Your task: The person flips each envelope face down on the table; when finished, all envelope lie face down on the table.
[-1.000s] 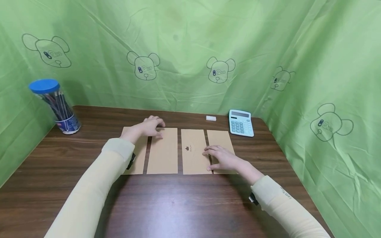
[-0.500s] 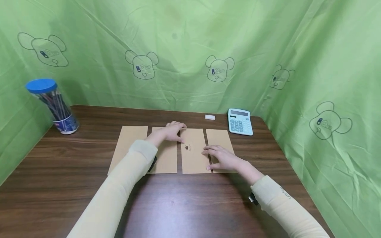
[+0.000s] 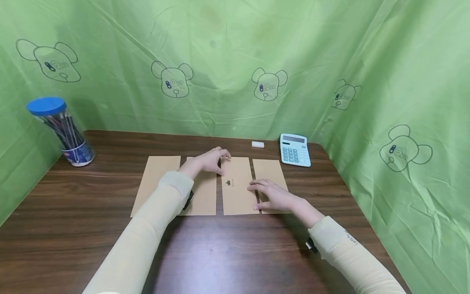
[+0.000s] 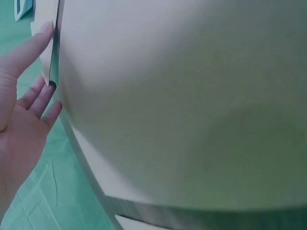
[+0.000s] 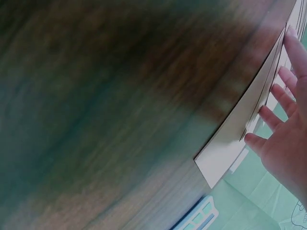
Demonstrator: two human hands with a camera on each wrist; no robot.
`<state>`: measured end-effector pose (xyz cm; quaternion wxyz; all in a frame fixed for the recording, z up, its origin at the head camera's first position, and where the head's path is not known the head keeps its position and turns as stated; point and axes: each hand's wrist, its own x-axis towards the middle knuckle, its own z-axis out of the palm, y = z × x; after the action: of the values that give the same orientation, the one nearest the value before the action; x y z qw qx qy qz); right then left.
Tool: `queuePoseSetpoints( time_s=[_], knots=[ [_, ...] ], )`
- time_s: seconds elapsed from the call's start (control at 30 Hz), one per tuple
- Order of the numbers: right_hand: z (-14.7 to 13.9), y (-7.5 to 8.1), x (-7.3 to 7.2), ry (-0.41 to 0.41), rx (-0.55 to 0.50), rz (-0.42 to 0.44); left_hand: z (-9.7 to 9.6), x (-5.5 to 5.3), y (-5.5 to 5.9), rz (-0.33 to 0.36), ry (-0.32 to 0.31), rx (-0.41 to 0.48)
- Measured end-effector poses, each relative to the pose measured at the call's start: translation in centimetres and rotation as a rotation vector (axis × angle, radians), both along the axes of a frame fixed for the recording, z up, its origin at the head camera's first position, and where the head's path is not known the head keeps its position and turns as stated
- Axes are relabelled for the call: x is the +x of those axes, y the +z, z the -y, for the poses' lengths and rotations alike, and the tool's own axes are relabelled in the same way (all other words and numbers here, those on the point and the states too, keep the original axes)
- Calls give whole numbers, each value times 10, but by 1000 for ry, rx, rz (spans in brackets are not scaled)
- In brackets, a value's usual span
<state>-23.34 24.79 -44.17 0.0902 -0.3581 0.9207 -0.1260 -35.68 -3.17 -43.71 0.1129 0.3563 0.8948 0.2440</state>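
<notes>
Several brown kraft-paper rectangles lie side by side in a row on the table. One [image 3: 238, 200], third from the left, bears a small crown and lettering. My left hand [image 3: 211, 161] is at its upper left corner, thumb at the left edge and fingers along the top. In the left wrist view the thumb and fingers [image 4: 36, 98] are spread around that edge. Over the gap between it and the rightmost rectangle [image 3: 266, 169] rests my right hand [image 3: 273, 195], fingers extended. My left forearm partly covers the leftmost rectangle [image 3: 161, 167] and the second one [image 3: 203, 196].
A clear jar of pencils [image 3: 71, 136] with a blue lid stands at the left. A white eraser [image 3: 258, 144] and a light-blue calculator [image 3: 295, 150] lie behind the row at the right. Green curtain [image 3: 220, 61] surrounds the dark wooden table [image 3: 205, 253].
My left hand has moved right, from the second rectangle to the corner of the third. The right hand keeps its place. The view has shifted slightly.
</notes>
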Motion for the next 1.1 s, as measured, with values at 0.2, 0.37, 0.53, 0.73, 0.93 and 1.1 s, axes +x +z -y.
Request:
queuePoseSetpoints(
  time_s=[0.2, 0.37, 0.53, 0.73, 0.93, 1.1],
  knots=[
    [-1, -1, -3, -1, 0, 6, 2, -4, 8, -46, -71, -32],
    [0, 0, -2, -6, -10, 21, 0, -5, 9, -57, -88, -58],
    [1, 5, 0, 0, -34, 38, -1, -7, 7, -54, -51, -63],
    [3, 7, 1, 7, -88, 96, 2, -9, 6, -107, -58, -9],
    [4, 9, 2, 18, -122, 124, 7, -9, 10, -126, -73, 64],
    [7, 20, 3, 13, -172, 167, 8, -9, 13, -180, -79, 118]
  ],
)
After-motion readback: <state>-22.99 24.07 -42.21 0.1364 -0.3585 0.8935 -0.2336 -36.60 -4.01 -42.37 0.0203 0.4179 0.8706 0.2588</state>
